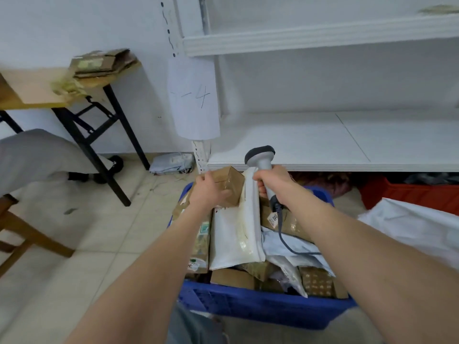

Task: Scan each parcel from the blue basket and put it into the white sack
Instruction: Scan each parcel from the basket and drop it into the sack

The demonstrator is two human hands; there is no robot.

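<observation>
My left hand (210,192) grips a small brown cardboard box (229,182) above the far end of the blue basket (248,306). My right hand (273,184) holds a grey handheld scanner (260,160) by its handle, head pointing up and away, its cable trailing down over the parcels. The basket is full of parcels: a long white mailer (236,234), brown boxes and grey bags. The white sack (417,227) lies to the right of the basket.
A white shelf unit (323,142) stands right behind the basket, with a red crate (409,194) under it. A folding table (37,88) with flattened cardboard and a wooden chair (24,234) stand at left on the tiled floor.
</observation>
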